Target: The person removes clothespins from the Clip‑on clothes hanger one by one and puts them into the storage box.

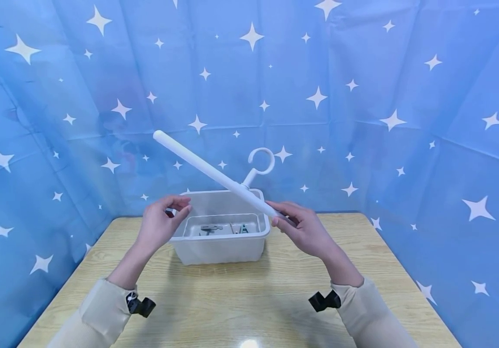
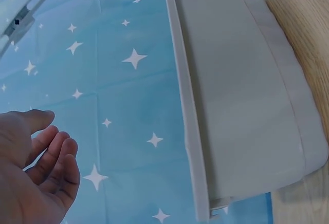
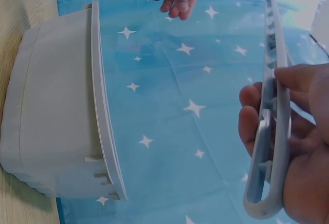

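A white plastic clothes hanger (image 1: 206, 168) is held up in the air, slanting, its hook (image 1: 271, 162) pointing up and away. My right hand (image 1: 303, 229) grips its lower right end, thumb on the near side and fingers behind, as the right wrist view confirms on the hanger (image 3: 267, 126). My left hand (image 1: 160, 222) hovers by the left side of a pale grey bin (image 1: 220, 251), fingers loosely bent with nothing between them. In the left wrist view that hand (image 2: 43, 167) is apart from the bin (image 2: 247, 95).
Inside the bin lie several small items, among them a dark grey clip-like piece (image 1: 211, 229) and a green pointed one (image 1: 243, 228). The bin stands at the back of a wooden table (image 1: 232, 299). A blue star-patterned curtain (image 1: 232, 72) hangs behind and along both sides.
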The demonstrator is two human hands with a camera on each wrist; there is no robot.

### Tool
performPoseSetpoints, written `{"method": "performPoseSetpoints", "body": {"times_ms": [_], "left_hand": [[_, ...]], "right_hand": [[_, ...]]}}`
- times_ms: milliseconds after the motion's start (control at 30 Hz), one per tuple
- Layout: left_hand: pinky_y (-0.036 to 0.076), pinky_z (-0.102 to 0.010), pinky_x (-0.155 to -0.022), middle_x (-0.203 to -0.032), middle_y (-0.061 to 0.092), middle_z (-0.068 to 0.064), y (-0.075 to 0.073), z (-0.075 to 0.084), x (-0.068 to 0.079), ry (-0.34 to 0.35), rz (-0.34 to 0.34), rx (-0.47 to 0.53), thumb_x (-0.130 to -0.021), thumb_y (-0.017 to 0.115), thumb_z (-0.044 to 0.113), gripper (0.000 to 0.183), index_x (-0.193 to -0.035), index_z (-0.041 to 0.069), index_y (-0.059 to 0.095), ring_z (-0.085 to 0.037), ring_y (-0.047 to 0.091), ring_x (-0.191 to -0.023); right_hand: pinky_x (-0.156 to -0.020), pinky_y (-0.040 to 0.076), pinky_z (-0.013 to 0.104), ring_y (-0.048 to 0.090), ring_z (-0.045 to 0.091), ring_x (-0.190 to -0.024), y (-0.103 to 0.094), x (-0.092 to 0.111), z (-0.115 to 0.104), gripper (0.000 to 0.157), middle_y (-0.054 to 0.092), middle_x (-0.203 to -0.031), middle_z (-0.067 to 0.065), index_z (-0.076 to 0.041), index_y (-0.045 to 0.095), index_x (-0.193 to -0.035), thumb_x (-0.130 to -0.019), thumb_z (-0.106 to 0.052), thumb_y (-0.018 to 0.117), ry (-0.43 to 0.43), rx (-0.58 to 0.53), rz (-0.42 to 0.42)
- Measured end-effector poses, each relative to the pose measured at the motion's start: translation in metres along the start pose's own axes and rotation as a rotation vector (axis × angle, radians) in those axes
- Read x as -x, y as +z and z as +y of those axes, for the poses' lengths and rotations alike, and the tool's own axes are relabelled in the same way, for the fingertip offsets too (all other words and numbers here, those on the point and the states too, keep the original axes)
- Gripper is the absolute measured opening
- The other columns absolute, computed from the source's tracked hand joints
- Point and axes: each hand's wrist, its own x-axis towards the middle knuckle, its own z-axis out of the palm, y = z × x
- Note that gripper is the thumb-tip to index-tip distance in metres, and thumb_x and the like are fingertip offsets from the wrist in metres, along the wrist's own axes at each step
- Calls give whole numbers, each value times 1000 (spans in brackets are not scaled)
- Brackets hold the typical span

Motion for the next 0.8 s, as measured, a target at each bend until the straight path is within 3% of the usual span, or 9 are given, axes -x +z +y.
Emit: {"method": "performPoseSetpoints", "body": {"times_ms": [267,567,700,800], "left_hand": [[51,-20,-67,-96,72,0,-6,17,7,104,54,-3,-93,73,22,23,-114,14,74,-12,65,-83],[46,-13,-67,-94,72,-2,-11,29,7,295,186,23,-87,77,11,20,-107,13,77,-13,64,-82],[43,-15,-66,-97,71,-7,-10,34,5,364,258,37,-85,78,5,22,-106,10,77,-14,58,-76],[42,-18,-70,-101,69,-10,-10,36,3,431,333,48,-83,78,2,25,-107,9,77,-18,57,-82]], "right_hand": [[-68,52,23,58,10,-85,1,-1,-1,40,67,-125,4,-22,60,-140,-99,-18,63,-9,57,2],[-73,54,22,61,11,-93,2,-2,0,41,66,-128,5,-19,61,-139,-99,-17,64,-25,45,3],[-74,54,22,62,12,-95,1,-1,1,41,66,-130,7,-18,60,-140,-99,-15,63,-25,49,-1],[-75,54,21,61,13,-95,1,-1,0,40,66,-130,7,-17,61,-139,-99,-15,63,-20,57,1]]}}
